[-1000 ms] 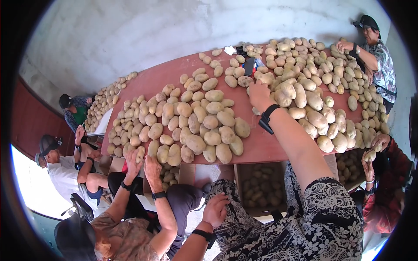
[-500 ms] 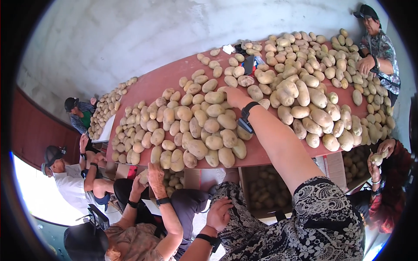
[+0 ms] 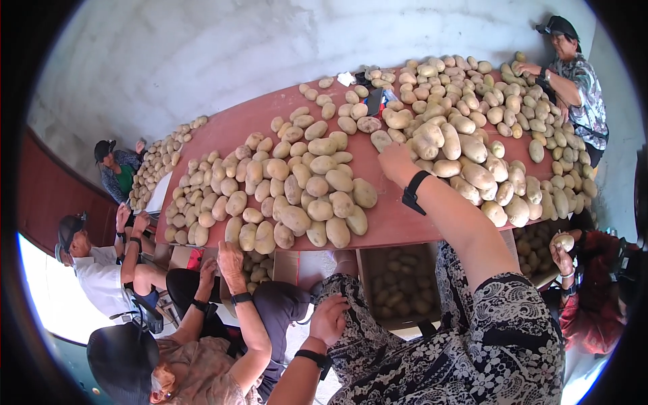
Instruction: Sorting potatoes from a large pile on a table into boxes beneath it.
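Observation:
My right hand is stretched over the red tabletop, at the left edge of the large right-hand heap of potatoes. Its back faces up and its fingertips are hidden, so a grip cannot be made out. Just beyond it lies a single potato. Left of it spreads another heap of potatoes, with a strip of bare red table between. On my patterned lap rests my left hand, fingers apart, holding nothing.
Below the table edge stands a cardboard box of potatoes. A phone lies among potatoes at the back. Close on my left, a co-worker's hands are by the table edge; at right another person holds a potato.
My right hand has moved from the left heap rightward to the right heap's edge. The view has shifted slightly. The far-right co-worker now reaches onto the potatoes. My left hand stays on my lap.

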`<action>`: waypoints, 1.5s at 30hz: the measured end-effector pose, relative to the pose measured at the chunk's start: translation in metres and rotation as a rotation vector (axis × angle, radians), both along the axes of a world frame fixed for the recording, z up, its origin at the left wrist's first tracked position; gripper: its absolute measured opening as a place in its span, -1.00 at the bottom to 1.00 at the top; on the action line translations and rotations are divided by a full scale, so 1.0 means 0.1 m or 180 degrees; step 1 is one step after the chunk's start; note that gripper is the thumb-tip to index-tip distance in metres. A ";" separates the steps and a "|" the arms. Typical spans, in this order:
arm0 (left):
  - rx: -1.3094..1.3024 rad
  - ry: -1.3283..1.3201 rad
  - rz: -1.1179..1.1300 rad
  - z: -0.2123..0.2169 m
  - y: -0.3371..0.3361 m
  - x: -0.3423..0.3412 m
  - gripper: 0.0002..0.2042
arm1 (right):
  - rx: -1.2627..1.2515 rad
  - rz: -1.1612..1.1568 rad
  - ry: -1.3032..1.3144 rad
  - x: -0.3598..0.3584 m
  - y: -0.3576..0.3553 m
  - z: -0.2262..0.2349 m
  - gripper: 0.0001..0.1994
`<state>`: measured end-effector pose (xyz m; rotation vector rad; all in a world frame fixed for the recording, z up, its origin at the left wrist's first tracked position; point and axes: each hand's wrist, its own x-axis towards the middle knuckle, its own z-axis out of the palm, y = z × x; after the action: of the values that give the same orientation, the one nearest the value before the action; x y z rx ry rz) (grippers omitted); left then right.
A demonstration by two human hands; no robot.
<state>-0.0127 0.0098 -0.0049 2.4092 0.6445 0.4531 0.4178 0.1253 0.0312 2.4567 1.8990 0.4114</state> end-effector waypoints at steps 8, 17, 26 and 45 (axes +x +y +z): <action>0.0009 0.0004 0.0005 -0.01 0.00 -0.01 -0.68 | 0.0067 -0.0371 0.1373 -0.07 0.21 0.17 -0.80; -0.0039 -0.0017 -0.0023 -0.01 0.00 0.00 -0.68 | 0.0774 -0.0530 0.2777 -0.34 0.44 -0.16 -0.73; -0.0045 -0.0004 0.0028 -0.06 0.00 -0.05 -0.70 | 0.0847 -0.1187 0.0525 -0.09 -0.03 0.48 -0.69; -0.0006 0.0021 0.0020 -0.08 -0.01 -0.03 -0.72 | 0.0921 -0.0429 0.2455 -0.34 0.21 0.35 -0.69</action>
<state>-0.0154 0.0084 -0.0125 2.4085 0.6553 0.4471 0.3842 0.1467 0.0661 3.2422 1.9542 -0.3568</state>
